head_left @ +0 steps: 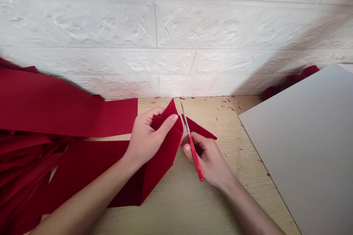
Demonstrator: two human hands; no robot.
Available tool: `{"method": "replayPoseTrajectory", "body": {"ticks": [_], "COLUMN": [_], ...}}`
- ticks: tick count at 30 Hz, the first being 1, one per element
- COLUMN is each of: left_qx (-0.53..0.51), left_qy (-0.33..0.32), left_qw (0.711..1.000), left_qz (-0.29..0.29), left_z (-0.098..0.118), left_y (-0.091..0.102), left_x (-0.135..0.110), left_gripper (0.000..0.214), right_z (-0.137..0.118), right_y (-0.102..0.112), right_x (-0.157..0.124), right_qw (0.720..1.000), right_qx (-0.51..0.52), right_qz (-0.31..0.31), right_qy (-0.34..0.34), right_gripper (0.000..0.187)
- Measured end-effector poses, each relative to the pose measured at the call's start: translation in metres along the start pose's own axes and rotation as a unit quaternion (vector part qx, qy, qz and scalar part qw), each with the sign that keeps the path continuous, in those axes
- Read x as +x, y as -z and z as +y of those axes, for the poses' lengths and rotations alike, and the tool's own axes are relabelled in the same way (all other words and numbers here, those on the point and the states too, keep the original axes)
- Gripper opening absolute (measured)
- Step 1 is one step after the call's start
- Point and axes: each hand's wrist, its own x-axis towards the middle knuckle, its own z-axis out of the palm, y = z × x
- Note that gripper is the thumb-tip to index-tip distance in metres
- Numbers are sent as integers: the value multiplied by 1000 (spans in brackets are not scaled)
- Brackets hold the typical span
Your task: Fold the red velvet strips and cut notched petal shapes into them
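My left hand (150, 134) pinches a folded piece of red fabric (162, 154), thumb on top, its pointed corner sticking up past the fingers. The lower part of that fabric spreads out below and to the left of the hand. Upright in my right hand (208, 156) is a small pair of scissors (195, 156) with red handles, the blades pointing away towards the wall. The blades look closed, just right of the folded edge and apart from it. Behind the scissors shows a narrow red strip (200, 127); whether the right fingers touch it, I cannot tell.
A long red fabric band (110, 117) lies at the left, beside a heap of red fabric (22, 169). Small red scraps (231, 108) dot the wooden table (176, 209). A grey flat panel (303, 136) stands at the right. The white brick-patterned wall (176, 25) borders the far edge.
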Motion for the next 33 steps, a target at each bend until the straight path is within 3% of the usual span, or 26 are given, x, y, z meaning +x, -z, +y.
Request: {"method": "replayPoseTrajectory", "body": {"ticks": [10,33], "left_qx": [24,33], "left_qy": [-18,2], "left_qw": [1000,999], "left_qz": [-2,12], "left_z": [-2,1], "left_y": [1,1], "left_x": [0,0], "left_gripper": [17,18], "right_z": [1,-1], "right_y": [0,-2], "right_x": [-1,2], "right_qw": [999,999], "right_qx": [-37,-17], "right_qz": [-21,9], "right_qy": [-3,-46], "right_gripper": [38,42]}}
